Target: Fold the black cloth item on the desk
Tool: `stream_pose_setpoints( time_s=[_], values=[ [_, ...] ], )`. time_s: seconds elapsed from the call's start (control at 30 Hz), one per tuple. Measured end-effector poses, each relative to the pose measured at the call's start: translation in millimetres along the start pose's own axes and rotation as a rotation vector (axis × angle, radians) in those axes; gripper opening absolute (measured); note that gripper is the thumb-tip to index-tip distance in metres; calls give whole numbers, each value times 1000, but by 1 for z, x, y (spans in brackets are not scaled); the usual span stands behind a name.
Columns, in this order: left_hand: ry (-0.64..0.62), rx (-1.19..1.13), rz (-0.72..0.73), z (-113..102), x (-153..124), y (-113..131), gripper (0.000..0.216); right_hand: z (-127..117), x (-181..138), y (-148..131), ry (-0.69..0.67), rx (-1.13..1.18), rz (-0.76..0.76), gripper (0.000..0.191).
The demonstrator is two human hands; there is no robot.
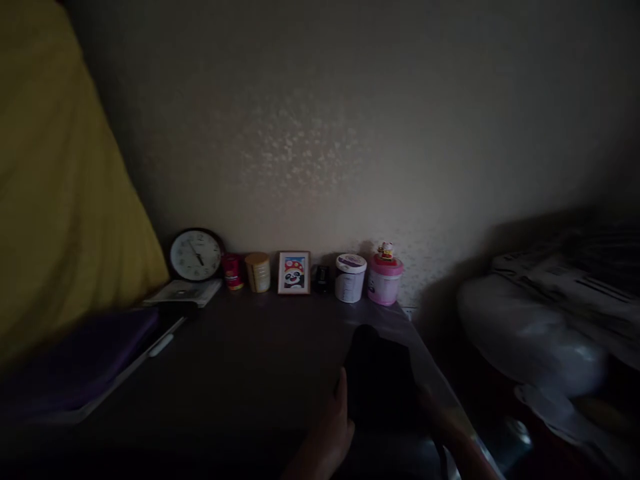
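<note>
A black object [383, 380] with a rounded bump on top is held up between my two hands, over the right part of the dark table [240, 373]. The dim light hides its details, so I cannot make out its kind. My left hand [333, 423] grips its left side, thumb pointing up along the edge. On the opposite side my right hand [443, 417] is blurred and dark, close against the object with its fingers hidden. A thin dark strap or cord [441, 457] hangs near the right wrist.
Along the wall stand a round clock [195, 255], a red can [233, 272], a tan tub [259, 273], a framed panda picture [294, 273], a white tub [350, 280] and a pink tub [384, 283] with a figurine. Purple folder [95, 360] at left; plastic bags [530, 333] at right.
</note>
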State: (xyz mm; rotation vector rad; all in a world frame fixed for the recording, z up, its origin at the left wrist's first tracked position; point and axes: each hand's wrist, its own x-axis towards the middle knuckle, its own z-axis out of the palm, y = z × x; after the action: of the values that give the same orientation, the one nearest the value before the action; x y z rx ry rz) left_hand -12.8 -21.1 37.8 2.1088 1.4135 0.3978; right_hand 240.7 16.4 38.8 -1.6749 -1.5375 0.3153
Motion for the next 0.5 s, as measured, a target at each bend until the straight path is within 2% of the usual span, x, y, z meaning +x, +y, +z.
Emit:
stream_pose_setpoints(
  time_s=[0.07,0.13,0.2,0.3,0.4,0.5],
  values=[
    [-49,45,-34,-3,0,5,79,-10,-30,9,18,-40,75,27],
    [-90,77,-66,-7,0,9,79,-18,-42,7,53,-84,92,31],
    [-108,77,-67,-10,0,11,79,-22,-46,-1,81,-126,27,33],
    [-88,87,-48,-11,2,11,78,-22,-52,-15,45,-206,-79,39],
    [-65,128,-42,-12,1,11,76,-19,-63,-24,-7,-274,-87,44],
    [-25,173,-17,-13,-1,12,73,-20,-68,-34,-39,-318,-125,41]
  ],
)
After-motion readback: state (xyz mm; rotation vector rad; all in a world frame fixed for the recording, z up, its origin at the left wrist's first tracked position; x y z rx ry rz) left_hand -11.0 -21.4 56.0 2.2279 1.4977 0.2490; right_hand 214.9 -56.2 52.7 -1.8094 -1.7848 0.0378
